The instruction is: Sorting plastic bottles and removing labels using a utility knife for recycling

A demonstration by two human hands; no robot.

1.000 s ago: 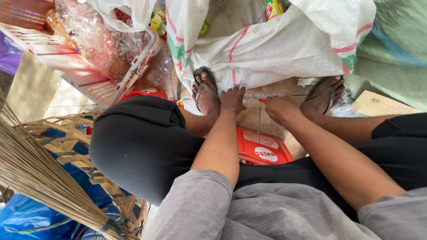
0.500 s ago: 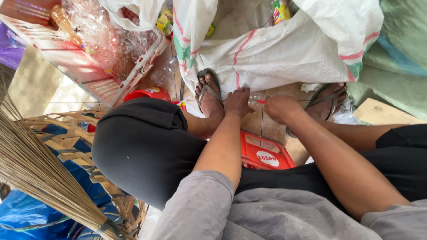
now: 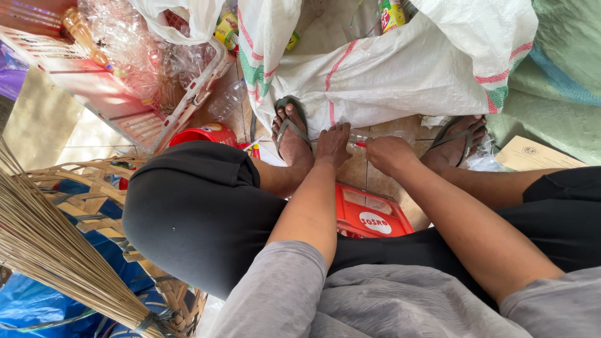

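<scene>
Below the white woven sack, both hands have hardly moved: left hand and right hand remain closed around a clear plastic bottle, so the handling continues.

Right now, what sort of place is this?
Probably a home bottle-sorting spot: a white woven sack of containers, a crate of clear plastic bottles, and both hands, left hand, right hand, at a bottle.
</scene>
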